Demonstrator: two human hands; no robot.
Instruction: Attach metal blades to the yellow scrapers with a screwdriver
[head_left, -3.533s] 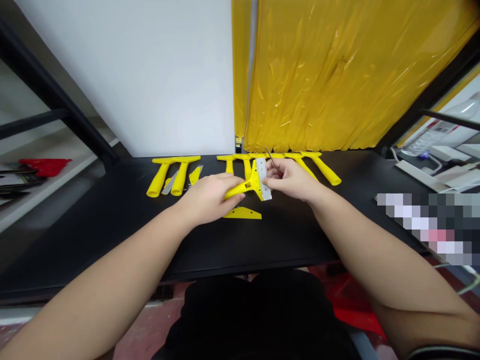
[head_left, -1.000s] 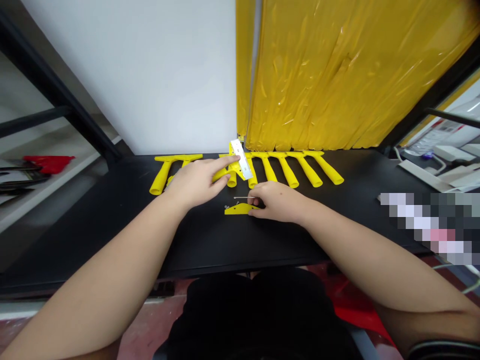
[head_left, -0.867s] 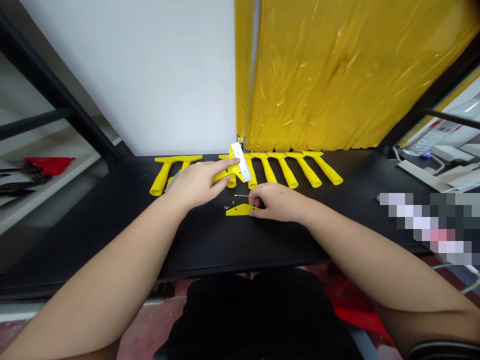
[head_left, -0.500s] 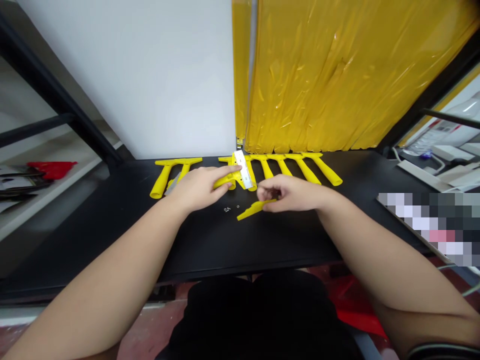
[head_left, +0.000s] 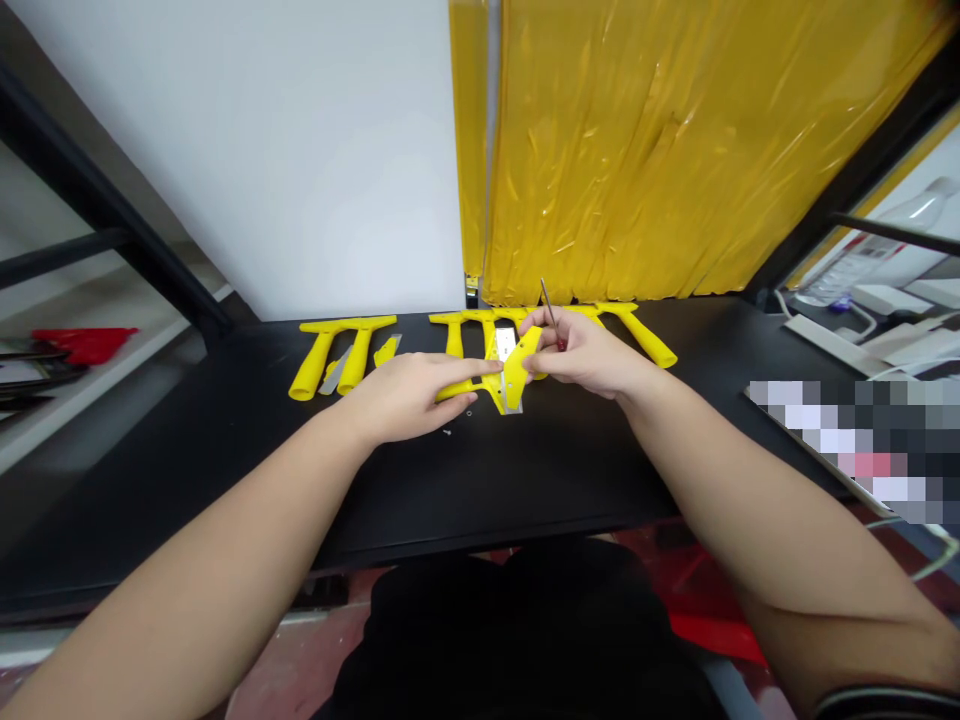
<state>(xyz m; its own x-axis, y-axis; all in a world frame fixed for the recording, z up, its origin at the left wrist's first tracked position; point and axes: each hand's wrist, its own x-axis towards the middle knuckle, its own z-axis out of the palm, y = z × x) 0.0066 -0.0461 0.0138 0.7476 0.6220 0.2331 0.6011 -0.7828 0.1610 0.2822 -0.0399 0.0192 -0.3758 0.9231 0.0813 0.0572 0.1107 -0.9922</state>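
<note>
My left hand (head_left: 409,395) is closed round the handle of a yellow scraper (head_left: 456,389), index finger stretched toward its head. A flat metal blade (head_left: 506,342) lies across that head. My right hand (head_left: 581,350) pinches a yellow cover plate (head_left: 519,368) by its right side, and the plate overlaps part of the blade. The same hand also keeps a small screwdriver (head_left: 550,306), its thin shaft pointing up and a bit of red handle showing. On the black table just below lie a small screw (head_left: 447,432) and a tiny ring (head_left: 469,413).
Several yellow scraper handles (head_left: 313,365) are lined up along the table's back edge (head_left: 409,322). Between and beside the left ones are a loose blade (head_left: 335,373) and another yellow cover (head_left: 387,350). A white panel (head_left: 300,150) and yellow plastic sheeting (head_left: 600,150) stand behind.
My right hand has raised the yellow cover plate from near the table onto the blade at the scraper's head. The screwdriver shaft now shows. The scraper has shifted slightly right and nearer.
</note>
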